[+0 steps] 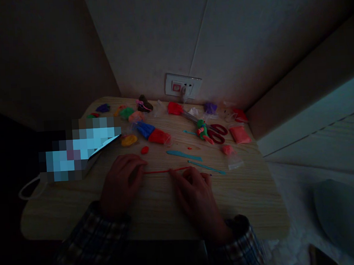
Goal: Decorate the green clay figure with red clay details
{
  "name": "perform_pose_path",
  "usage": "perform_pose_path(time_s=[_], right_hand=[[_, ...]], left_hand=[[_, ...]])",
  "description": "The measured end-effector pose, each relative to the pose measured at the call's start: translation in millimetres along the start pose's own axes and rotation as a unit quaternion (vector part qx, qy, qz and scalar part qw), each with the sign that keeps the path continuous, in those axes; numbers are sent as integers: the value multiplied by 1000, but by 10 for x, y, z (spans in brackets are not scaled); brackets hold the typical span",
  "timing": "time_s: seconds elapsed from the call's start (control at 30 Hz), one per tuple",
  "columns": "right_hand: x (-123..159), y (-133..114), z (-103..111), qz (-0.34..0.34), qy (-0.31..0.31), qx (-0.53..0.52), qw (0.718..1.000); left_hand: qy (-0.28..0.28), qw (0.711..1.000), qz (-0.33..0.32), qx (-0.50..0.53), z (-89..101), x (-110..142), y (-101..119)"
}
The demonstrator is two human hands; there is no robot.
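A thin red strand of modelling clay (157,172) stretches level just above or on the table between my hands. My left hand (123,183) has its fingers curled and closed at the strand's left end. My right hand (195,191) is bent over the other end, with fingertips pressed together on it. Just beyond my hands lie a small red clay lump (145,150), a flat blue clay knife (184,155) and a slim blue clay tool (207,167). Dim light leaves the exact finger contacts hard to make out.
Behind lie a green clay figure (203,131), red-handled scissors (217,133), blue and red clay packs (153,134), yellow clay (129,140) and a brown clay piece (144,104). A lit, blurred screen (87,144) stands left. A wall socket (183,86) is behind the table (244,200).
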State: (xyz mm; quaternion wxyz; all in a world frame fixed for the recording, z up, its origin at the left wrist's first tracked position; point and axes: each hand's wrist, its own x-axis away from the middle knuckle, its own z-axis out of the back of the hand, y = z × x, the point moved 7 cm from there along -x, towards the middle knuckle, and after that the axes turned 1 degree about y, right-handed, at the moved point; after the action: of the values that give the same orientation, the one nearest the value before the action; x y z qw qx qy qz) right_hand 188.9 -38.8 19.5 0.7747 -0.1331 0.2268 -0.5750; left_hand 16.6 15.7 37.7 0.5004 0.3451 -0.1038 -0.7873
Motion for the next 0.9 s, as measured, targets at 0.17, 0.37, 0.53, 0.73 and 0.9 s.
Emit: perform_pose_path(time_s=[0.17,0.37,0.53,0.73,0.9], right_hand=[[6,8,-6,1,-6,7,1000],[15,-20,5,12,-3,-5,1000],[-35,-75,-43,9,-17,-2,1000],[-36,-84,-51,13,-6,-5,1000],[-22,-90,-51,13,-3,11,1000]], left_hand=[[0,1000,-5,-6,-4,3,-4],[-5,1000,-9,-2,-1,-5,21],[-1,1000,-4,-1,-8,5,3],[1,1000,-3,2,-17,18,-2],[-3,1000,12,10,-11,7,6]])
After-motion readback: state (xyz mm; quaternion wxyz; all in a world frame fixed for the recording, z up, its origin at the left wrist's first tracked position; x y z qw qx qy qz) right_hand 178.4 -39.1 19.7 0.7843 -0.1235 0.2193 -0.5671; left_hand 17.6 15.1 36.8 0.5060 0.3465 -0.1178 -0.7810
